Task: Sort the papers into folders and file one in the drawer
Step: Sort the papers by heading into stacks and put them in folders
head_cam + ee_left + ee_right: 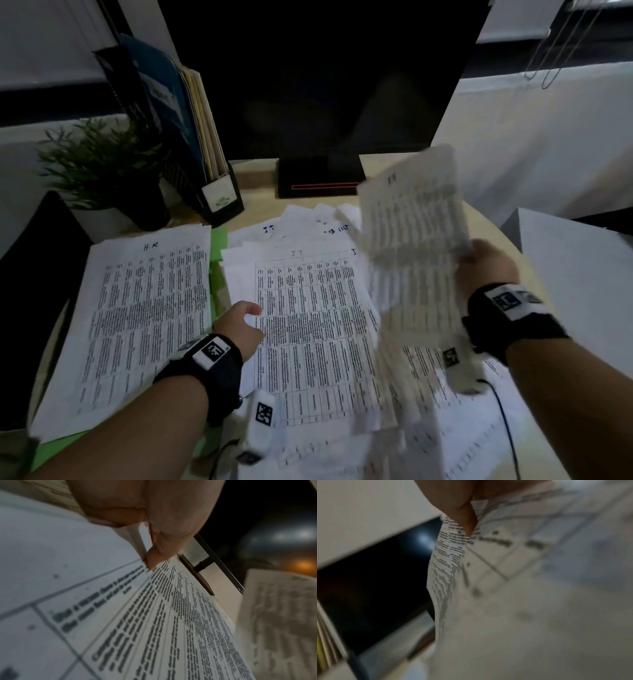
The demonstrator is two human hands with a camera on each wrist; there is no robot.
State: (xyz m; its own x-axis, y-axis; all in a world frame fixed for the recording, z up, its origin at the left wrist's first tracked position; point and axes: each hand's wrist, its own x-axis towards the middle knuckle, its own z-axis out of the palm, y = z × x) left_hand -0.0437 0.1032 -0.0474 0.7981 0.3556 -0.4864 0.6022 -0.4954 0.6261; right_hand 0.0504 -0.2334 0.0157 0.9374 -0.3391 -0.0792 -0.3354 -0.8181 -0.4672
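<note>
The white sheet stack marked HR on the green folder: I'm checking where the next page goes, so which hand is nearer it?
Left. The left hand rests just right of the white HR stack; the right hand holds a lifted sheet far right.

A stack of printed white paper sheets headed "HR" (137, 318) lies at the left on a flat green folder (219, 240). Right of it spreads a loose pile of printed sheets headed "IT" (308, 325). Behind stand a potted green plant (102, 164), a black file holder of folders (191, 137) and a black monitor (322, 85).

- I see a light wooden desk (260, 171).
- A green paper folder (218, 270), a loose pile of white printed papers (308, 329), a small green plant in a dark pot (113, 171), a black file holder (219, 195) and a black monitor stand (320, 178) sit on it.
</note>
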